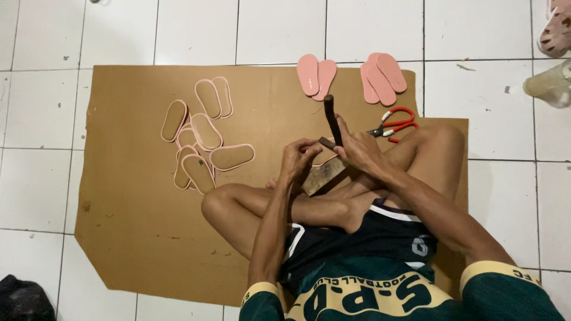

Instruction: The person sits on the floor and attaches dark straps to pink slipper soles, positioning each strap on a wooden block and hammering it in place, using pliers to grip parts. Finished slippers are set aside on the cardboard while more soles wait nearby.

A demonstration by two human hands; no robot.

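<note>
Cardboard mat [137,238], right hand [357,148], dark curved tool [332,119]

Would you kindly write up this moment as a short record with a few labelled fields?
Setting: person seated cross-legged on a brown cardboard sheet over white floor tiles.
Left hand: fingers pinch something small over a wooden block; what it is cannot be told.
Right hand: grips a dark-handled tool, handle pointing away.
Left of the hands: a heap of tan insoles with pink edges.
Far edge: two groups of pink soles.
By the right knee: red-handled pliers.
</note>
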